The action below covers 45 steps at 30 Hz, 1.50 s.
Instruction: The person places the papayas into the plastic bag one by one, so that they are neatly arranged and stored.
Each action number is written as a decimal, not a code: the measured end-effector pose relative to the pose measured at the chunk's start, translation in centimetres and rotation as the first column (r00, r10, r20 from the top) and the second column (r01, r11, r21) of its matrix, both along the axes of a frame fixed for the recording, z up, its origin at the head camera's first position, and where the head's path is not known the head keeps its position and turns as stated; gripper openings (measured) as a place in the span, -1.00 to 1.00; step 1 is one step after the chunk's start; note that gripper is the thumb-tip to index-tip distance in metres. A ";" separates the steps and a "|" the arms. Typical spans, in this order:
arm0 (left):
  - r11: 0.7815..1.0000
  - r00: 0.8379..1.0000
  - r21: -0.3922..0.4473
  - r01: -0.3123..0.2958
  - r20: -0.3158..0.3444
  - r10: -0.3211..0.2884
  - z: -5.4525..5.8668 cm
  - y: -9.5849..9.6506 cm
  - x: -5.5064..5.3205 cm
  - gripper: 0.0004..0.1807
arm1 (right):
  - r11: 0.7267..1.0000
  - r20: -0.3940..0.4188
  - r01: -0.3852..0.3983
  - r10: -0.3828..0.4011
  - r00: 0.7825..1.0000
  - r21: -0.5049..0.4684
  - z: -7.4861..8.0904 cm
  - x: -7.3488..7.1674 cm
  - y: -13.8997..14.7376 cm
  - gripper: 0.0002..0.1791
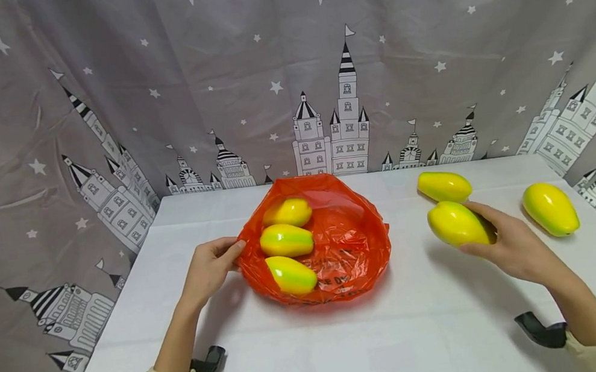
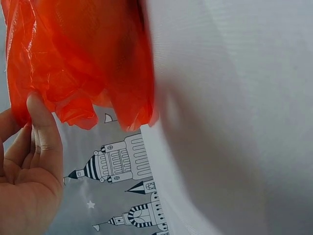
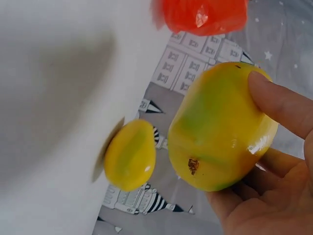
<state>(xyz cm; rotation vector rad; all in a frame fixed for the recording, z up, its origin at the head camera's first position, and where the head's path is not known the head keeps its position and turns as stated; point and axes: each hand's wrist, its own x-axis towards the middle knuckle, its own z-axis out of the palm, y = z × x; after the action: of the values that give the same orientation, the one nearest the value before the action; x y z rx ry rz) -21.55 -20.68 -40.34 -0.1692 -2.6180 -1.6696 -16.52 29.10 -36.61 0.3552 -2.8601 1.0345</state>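
Observation:
A red plastic bag (image 1: 343, 230) lies wide open on the table, with three yellow-green papayas (image 1: 287, 240) along its left inner side. My left hand (image 1: 210, 270) pinches the bag's left rim between thumb and fingers; the left wrist view shows the thin film (image 2: 73, 54) bunched there. To the right of the bag, my right hand (image 1: 516, 242) grips another papaya (image 1: 457, 222) above the table, thumb on one side and fingers beneath. In the right wrist view this held papaya (image 3: 220, 129) shows a brown stem mark at its end.
Two more papayas lie on the white table (image 1: 348, 350): one (image 1: 444, 186) just behind the held one, another (image 1: 550, 209) right of my right hand. A grey curtain (image 1: 241, 64) with castles and stars stands behind the table and along both sides.

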 end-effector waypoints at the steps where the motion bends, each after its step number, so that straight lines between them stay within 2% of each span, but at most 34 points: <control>1: 1.000 1.000 0.000 -0.001 0.001 0.001 0.0 0.0 0.0 -0.61 | 1.000 0.009 -0.004 0.004 1.000 -0.002 0.1 0.0 -0.2 -0.10; 7: 1.000 1.000 -0.001 -0.005 0.014 0.005 0.0 0.1 -0.1 -0.62 | 1.000 0.031 -0.023 0.023 0.999 -0.002 0.8 0.1 -1.4 -0.08; 25: 1.000 1.000 0.017 0.003 0.011 -0.003 -0.2 -0.1 0.1 -0.61 | 0.997 0.002 -0.078 0.078 0.997 -0.029 2.0 -0.5 -4.0 -0.10; 36: 1.000 1.000 0.016 -0.010 0.004 0.010 -0.7 -0.7 0.1 -0.64 | 0.978 -0.038 -0.198 0.196 0.980 -0.067 3.3 -2.7 -9.2 -0.19; 45: 1.000 1.000 0.022 -0.006 0.004 0.006 -0.5 -0.4 0.0 -0.64 | 0.972 -0.020 -0.229 0.229 0.973 -0.058 2.9 -3.8 -11.2 -0.21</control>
<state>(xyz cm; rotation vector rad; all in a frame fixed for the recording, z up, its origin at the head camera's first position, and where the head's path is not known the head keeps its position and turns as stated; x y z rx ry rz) -21.54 -21.07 -40.86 -0.1569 -2.5995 -1.6979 -20.34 17.90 -33.76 0.6985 -2.8177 1.1457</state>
